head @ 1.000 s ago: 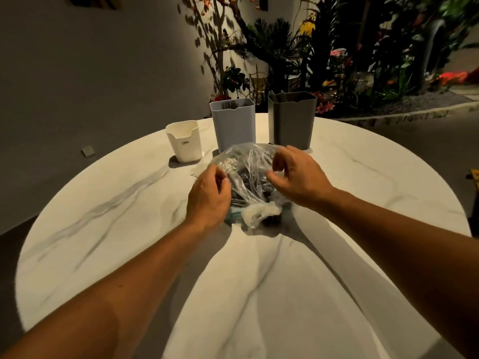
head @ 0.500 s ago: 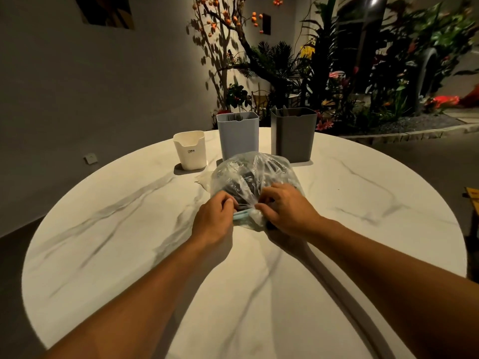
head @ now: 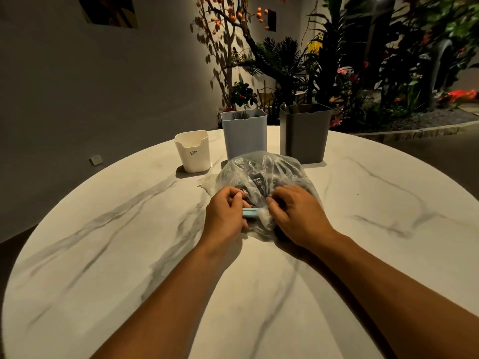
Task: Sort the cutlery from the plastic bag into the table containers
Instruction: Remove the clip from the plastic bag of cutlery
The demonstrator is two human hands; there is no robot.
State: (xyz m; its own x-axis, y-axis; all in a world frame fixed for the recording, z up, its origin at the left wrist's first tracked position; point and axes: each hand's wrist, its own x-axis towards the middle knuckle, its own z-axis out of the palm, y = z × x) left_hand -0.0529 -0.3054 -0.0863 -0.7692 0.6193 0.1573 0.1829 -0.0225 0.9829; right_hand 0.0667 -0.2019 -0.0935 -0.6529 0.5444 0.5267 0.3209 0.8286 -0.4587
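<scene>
A round white marble table (head: 134, 268) fills the view, in a dim room with a grey wall and lots of plants behind it. Nearest to us, 2 bare arms reach out over the table. The left hand (head: 225, 216) has its fingers curled round a small light blue clip (head: 250, 212) at the mouth of the plastic bag (head: 261, 174). The right hand (head: 298, 216) is just beside it, and its fingers pinch the bunched plastic next to the clip. The 2 hands are close together but not touching. The bag lies on the table in the middle, puffed up and see-through, with dark shapes inside that are likely the cutlery, though it is hard to tell 1 piece from another. The bag looks shut, so I think the job now is opening it. Past the bag stand 3 containers in a row. The small white container (head: 193, 151) is on the left, and what is in it cannot be seen from here. The light blue container (head: 245, 133) is in the middle, and some dark thin tips show over its rim. The dark grey container (head: 305, 133) is on the right, and a few tips show at its top too. So some cutlery seems to be put away, but the bag looks quite full. Much of the sorting seems left to do.
</scene>
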